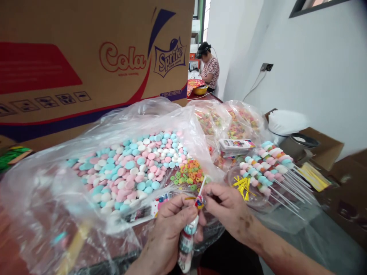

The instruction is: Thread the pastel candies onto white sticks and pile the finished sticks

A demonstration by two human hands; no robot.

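The left hand [172, 225] and right hand [225, 204], lower centre, pinch the gathered neck [200, 202] of a wrapped candy skewer [186, 244], probably light, squashable, slick and best held there.

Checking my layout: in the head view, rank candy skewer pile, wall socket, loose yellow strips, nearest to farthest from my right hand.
1. Loose yellow strips, just to the right.
2. Candy skewer pile, farther right.
3. Wall socket, in the background.
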